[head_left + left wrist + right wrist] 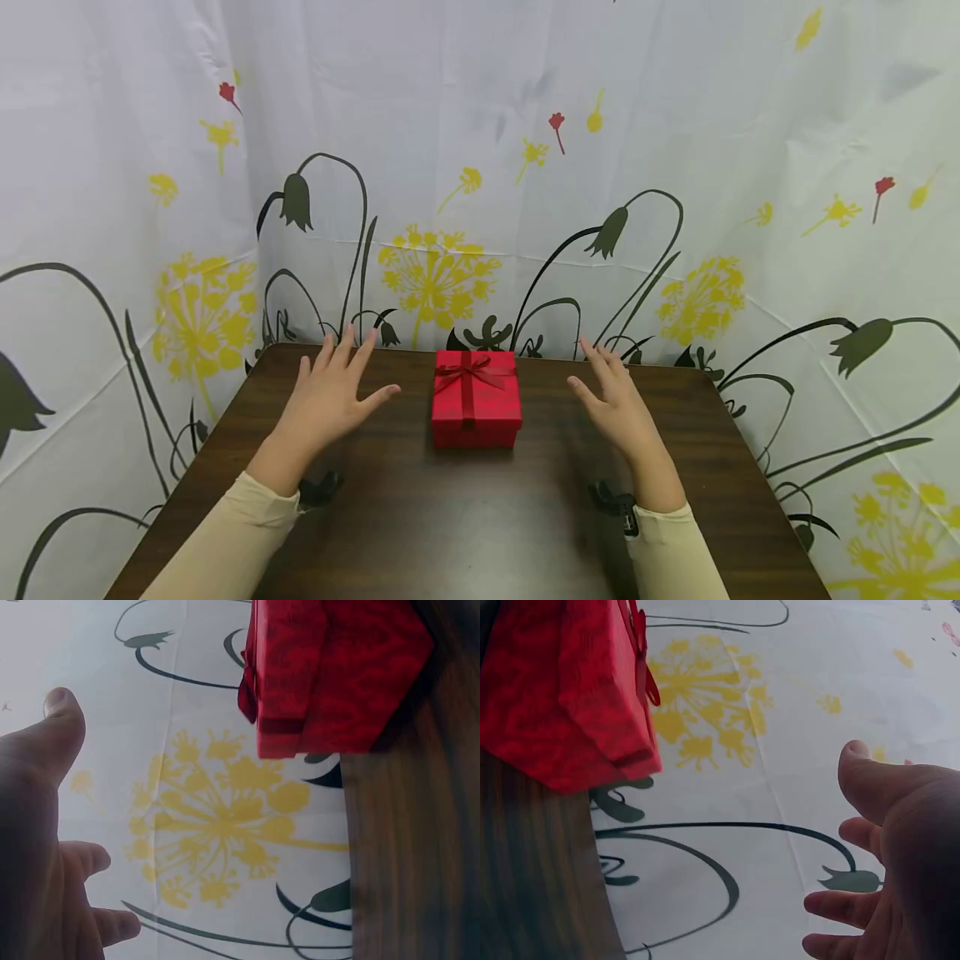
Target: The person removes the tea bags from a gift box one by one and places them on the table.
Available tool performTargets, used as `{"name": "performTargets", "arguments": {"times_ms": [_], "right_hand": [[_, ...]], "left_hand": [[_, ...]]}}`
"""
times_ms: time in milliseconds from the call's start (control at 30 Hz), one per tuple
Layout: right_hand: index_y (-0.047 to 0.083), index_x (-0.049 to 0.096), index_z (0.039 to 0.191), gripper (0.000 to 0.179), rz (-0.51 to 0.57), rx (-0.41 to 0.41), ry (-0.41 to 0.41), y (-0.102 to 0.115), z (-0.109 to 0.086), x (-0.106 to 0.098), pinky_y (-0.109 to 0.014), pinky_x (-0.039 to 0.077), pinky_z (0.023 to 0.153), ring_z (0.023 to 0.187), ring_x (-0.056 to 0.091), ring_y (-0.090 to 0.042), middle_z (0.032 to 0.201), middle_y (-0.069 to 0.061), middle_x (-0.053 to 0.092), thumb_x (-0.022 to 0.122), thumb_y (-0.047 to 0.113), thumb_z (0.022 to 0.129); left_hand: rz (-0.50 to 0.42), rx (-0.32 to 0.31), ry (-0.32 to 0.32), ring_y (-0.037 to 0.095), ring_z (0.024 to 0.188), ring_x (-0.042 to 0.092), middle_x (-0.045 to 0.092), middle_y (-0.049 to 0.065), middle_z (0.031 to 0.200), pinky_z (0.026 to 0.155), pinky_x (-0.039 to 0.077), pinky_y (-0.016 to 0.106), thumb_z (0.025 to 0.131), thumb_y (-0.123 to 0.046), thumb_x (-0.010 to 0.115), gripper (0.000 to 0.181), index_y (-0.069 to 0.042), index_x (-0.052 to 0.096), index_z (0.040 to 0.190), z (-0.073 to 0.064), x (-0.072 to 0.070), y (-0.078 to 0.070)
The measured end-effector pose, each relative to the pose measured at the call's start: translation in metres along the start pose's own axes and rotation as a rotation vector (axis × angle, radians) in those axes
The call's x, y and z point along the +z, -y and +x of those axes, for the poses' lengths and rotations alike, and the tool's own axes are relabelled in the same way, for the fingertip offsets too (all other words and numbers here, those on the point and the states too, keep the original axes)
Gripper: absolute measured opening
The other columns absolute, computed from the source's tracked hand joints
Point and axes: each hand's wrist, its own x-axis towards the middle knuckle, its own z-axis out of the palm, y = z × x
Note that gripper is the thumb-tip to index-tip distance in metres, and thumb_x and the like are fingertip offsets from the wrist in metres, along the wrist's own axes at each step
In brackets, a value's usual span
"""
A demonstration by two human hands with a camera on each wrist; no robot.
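A red gift box (487, 437) with a dark red ribbon and bow on its lid stands toward the back of the table, between the two hands. To its left, my left hand (324, 402) is held with fingers spread, apart from the box. My right hand (621, 410) is on the other side, also apart from it, fingers extended. In the left wrist view, the box (337, 682) appears at the top, beyond the left hand (45, 825). The right wrist view shows the box (562, 690) at upper left and the right hand (907, 847) at lower right, holding nothing.
The dark wooden table (465, 533) ends at a back edge just behind the box. A white curtain (420, 108) printed with yellow and grey flowers hangs behind and along both sides. Black wrist mounts (321, 489) show at both sleeves.
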Motion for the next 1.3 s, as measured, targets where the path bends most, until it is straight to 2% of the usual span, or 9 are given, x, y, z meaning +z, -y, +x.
{"name": "performTargets", "arguments": {"times_ms": [100,267,500,667,767,933,1100,1300], "right_hand": [[0.032,0.027,0.175,0.074,0.048,-0.003,-0.024,0.003,-0.003,0.009,-0.074,0.032,0.125,0.165,0.028,-0.045,0.176,-0.02,0.031,0.063,0.046,0.111],[0.036,0.03,0.173,0.073,0.118,0.007,-0.035,0.01,-0.004,0.023,-0.07,0.036,0.125,0.16,0.039,-0.039,0.17,-0.016,0.039,0.064,0.048,0.11],[0.045,0.034,0.169,0.066,0.234,0.064,-0.05,0.02,0.0,0.036,-0.069,0.038,0.124,0.156,0.044,-0.035,0.165,-0.008,0.047,0.063,0.049,0.11],[0.032,0.042,0.169,0.064,0.313,0.089,-0.036,0.026,0.0,0.047,-0.066,0.042,0.122,0.154,0.047,-0.039,0.161,-0.014,0.051,0.065,0.041,0.11],[0.027,0.045,0.167,0.063,0.357,0.112,-0.005,0.029,-0.001,0.054,-0.063,0.046,0.121,0.153,0.051,-0.04,0.158,-0.018,0.053,0.067,0.04,0.11],[0.033,0.046,0.166,0.062,0.363,0.167,0.04,0.033,-0.006,0.058,-0.065,0.051,0.116,0.148,0.058,-0.04,0.156,-0.016,0.055,0.068,0.043,0.108],[0.031,0.047,0.165,0.06,0.354,0.207,0.041,0.034,-0.004,0.062,-0.063,0.054,0.112,0.14,0.064,-0.04,0.158,-0.018,0.057,0.068,0.039,0.109],[0.026,0.05,0.164,0.061,0.316,0.219,0.028,0.04,-0.003,0.072,-0.06,0.059,0.104,0.128,0.071,-0.041,0.155,-0.022,0.06,0.07,0.035,0.107]], "left_hand": [[-0.02,-0.001,-0.002,0.056,0.166,0.013,0.006,0.021,0.184,0.125,0.011,0.084,0.097,-0.088,0.045,0.109,-0.028,0.002,0.178,-0.001,0.007,-0.002],[-0.075,0.006,-0.012,0.056,0.165,0.018,0.011,0.023,0.183,0.126,0.017,0.082,0.098,-0.089,0.043,0.11,-0.022,0.007,0.178,0.0,0.017,-0.009],[-0.259,-0.016,-0.06,0.052,0.166,0.02,0.005,0.017,0.185,0.126,0.028,0.076,0.101,-0.084,0.047,0.106,-0.027,-0.001,0.177,0.004,0.016,-0.021],[-0.394,-0.052,-0.109,0.046,0.167,0.022,0.013,0.015,0.184,0.129,0.026,0.073,0.104,-0.077,0.051,0.102,-0.027,0.002,0.177,0.004,0.018,-0.031],[-0.463,-0.084,-0.111,0.045,0.167,0.024,0.014,0.013,0.184,0.128,0.026,0.073,0.105,-0.074,0.052,0.099,-0.029,0.002,0.177,0.0,0.021,-0.036],[-0.551,-0.129,-0.095,0.045,0.166,0.028,0.015,0.012,0.184,0.126,0.028,0.075,0.108,-0.067,0.053,0.092,-0.035,0.0,0.176,-0.004,0.025,-0.043],[-0.613,-0.125,-0.076,0.043,0.162,0.038,0.024,0.017,0.181,0.125,0.035,0.071,0.109,-0.066,0.052,0.092,-0.025,0.007,0.178,-0.001,0.034,-0.047],[-0.726,-0.114,-0.039,0.044,0.159,0.042,0.021,0.017,0.182,0.123,0.043,0.062,0.11,-0.063,0.053,0.092,-0.017,0.012,0.177,-0.002,0.05,-0.044]]}}
